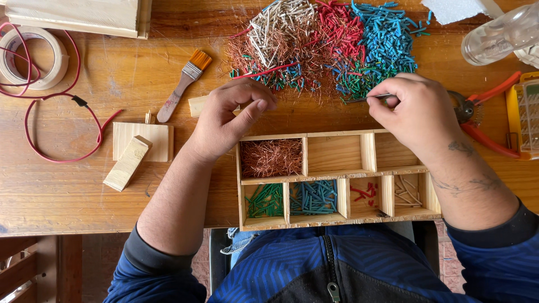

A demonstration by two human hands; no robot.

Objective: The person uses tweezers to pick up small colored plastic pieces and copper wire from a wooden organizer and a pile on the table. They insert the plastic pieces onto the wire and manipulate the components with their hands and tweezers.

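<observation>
1. right hand (418, 109) curled, fingertips pinching a thin grey tool, likely tweezers (373, 98), tip pointed left into the near edge of the wire pile (325, 45).
2. left hand (233, 115) loosely curled, index finger stretched toward the thumb; cannot tell whether anything sits between them. resting at the near edge of the same pile, just above the tray's back left corner.
3. pile of cut wire bits spread on the wooden table (67, 191): bare copper strands at left, whitish pieces on top, red in the middle, blue at right, green scattered along the near edge.
4. wooden sorting tray (331, 216) just below both hands, hanging slightly over the table's near edge. back row: copper strands (271, 157) in the left compartment, next two bare. front row, left to right: green pieces (265, 200), blue pieces (313, 197), a few red pieces (365, 192), a few pale pieces (406, 192).
5. red-handled pliers (488, 120) right of the right hand, beside a yellow organiser box (522, 115) and a clear plastic bottle (499, 36).
6. paintbrush (184, 84) left of the left hand; wooden blocks (137, 148), red cable (59, 120) and tape roll (28, 56) further left.
</observation>
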